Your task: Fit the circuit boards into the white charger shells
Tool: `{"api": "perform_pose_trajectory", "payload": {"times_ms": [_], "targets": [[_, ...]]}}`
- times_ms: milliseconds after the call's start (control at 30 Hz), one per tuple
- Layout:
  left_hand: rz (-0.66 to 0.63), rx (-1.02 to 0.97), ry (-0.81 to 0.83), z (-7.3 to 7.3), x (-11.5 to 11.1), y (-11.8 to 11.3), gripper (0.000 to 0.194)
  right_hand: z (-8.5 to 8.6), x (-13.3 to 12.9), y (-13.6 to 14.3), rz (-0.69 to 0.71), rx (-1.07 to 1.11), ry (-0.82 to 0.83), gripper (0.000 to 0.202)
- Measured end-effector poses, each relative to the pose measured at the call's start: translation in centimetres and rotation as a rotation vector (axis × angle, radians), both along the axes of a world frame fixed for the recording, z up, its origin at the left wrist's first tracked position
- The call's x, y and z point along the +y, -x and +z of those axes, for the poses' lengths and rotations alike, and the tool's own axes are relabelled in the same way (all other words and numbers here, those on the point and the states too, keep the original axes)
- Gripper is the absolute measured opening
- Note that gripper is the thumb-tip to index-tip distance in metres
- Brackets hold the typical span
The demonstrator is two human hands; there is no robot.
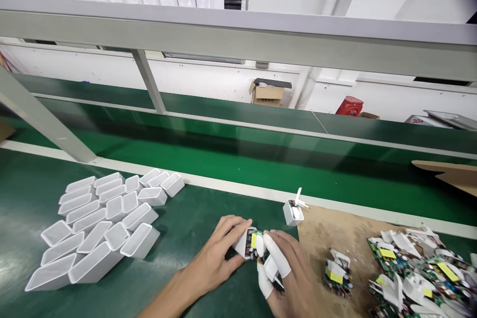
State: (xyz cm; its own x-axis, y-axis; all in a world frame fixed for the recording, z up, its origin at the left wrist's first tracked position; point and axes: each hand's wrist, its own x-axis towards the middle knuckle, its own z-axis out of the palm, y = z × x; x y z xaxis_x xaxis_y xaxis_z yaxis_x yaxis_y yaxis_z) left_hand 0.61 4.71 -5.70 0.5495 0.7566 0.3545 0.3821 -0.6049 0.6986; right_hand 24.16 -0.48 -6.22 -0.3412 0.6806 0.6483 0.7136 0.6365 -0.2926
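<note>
My left hand (pixel 219 248) grips a small white plastic housing (pixel 241 244), its open end turned toward the right. Fingers of my right hand (pixel 288 271), wearing white finger cots on the thumb and index finger, pinch a circuit board (pixel 254 240) with a yellow label and white plastic parts. The board is at the mouth of the housing; how deep it sits inside I cannot tell. Right of my hand, a single circuit board assembly (pixel 337 272) lies on a brown board (pixel 316 228). Beyond my hands stands a white housing (pixel 293 212) with white parts sticking out of it.
Several open white housings (pixel 95 221) stand grouped at the left on the green table (pixel 164 278). A heap of circuit board assemblies (pixel 421 271) lies at the right. Behind the table edge runs a green belt (pixel 223 154), with a grey metal frame (pixel 238 35) crossing above.
</note>
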Motion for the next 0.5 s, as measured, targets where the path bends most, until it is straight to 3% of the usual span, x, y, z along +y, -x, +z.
{"api": "perform_pose_trajectory", "payload": {"times_ms": [500], "targets": [[-0.035, 0.012, 0.071, 0.24, -0.19, -0.08, 0.075, 0.93, -0.21, 0.02, -0.026, -0.016, 0.04, 0.069]]}}
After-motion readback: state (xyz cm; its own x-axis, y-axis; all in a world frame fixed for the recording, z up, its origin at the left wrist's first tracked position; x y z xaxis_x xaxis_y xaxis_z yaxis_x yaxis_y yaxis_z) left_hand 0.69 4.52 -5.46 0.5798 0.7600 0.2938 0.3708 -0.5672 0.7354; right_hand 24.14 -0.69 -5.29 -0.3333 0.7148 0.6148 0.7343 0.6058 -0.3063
